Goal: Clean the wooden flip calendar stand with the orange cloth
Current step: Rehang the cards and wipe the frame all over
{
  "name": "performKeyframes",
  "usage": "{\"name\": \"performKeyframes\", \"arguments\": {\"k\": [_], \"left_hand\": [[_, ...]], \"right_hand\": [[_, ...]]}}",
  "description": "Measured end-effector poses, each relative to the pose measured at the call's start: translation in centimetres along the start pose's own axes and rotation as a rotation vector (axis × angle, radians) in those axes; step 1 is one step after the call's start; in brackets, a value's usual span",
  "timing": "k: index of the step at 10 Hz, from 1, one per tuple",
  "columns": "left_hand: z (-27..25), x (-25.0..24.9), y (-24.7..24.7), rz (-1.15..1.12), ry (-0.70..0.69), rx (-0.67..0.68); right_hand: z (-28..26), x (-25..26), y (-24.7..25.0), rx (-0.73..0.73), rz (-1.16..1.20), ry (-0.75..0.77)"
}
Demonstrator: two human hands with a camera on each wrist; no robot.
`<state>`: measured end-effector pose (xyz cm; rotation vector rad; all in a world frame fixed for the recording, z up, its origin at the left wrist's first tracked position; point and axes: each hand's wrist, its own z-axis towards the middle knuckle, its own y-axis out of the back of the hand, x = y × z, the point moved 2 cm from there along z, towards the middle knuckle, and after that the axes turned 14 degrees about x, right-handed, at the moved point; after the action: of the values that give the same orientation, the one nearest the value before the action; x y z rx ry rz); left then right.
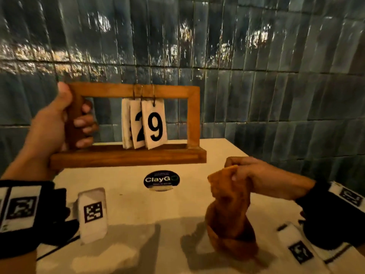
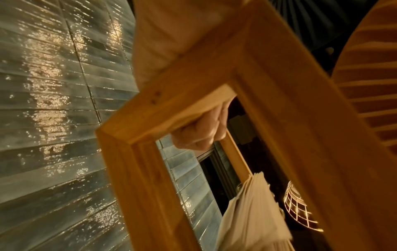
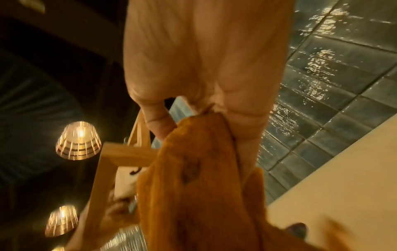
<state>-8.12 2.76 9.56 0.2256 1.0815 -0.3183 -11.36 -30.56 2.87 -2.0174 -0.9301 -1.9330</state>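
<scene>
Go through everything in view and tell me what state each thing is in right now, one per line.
Wooden calendar stand: upright, held off the table.
Number cards: hanging from rings, showing 29.
Orange cloth: bunched, dangling, lower end on the table.
Left hand: grips the stand's left post.
Right hand: pinches the cloth's top.
Table: carries a round ClayGo sticker.

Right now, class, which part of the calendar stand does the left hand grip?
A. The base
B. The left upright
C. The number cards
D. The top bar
B: the left hand has its fingers curled round the left upright of the stand, clear of the cards.
</scene>
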Motion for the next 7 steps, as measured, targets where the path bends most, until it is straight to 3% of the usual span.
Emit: {"name": "performKeyframes", "arguments": {"k": [1,2,3,4,5,6,7], "left_hand": [[0.1,-0.6,-0.6,0.002,-0.037,0.035],[0.6,-0.2,-0.7,-0.017,-0.029,0.081],[1.1,0.2,-0.9,-0.095,-0.037,0.1],[1.0,-0.1,-1.3,-0.054,-0.049,0.107],[0.5,-0.6,-1.6,0.003,-0.06,0.185],[0.3,-0.6,-1.2,0.035,-0.071,0.238],[0.3,-0.7,-1.1,0.061,-0.045,0.236]], "right_hand": [[-1.1,2.1,0.5,-0.169,0.118,0.201],[-2.3,4.7,0.0,-0.36,0.137,0.556],[-2.4,7.2,-1.4,-0.375,-0.137,0.771],[-1.4,7.7,-2.8,-0.418,-0.567,0.654],[-1.2,7.4,-3.2,-0.432,-0.674,0.62],[-1.5,7.1,-3.5,-0.436,-0.76,0.679],[-1.4,6.9,-3.4,-0.553,-0.758,0.74]]}}
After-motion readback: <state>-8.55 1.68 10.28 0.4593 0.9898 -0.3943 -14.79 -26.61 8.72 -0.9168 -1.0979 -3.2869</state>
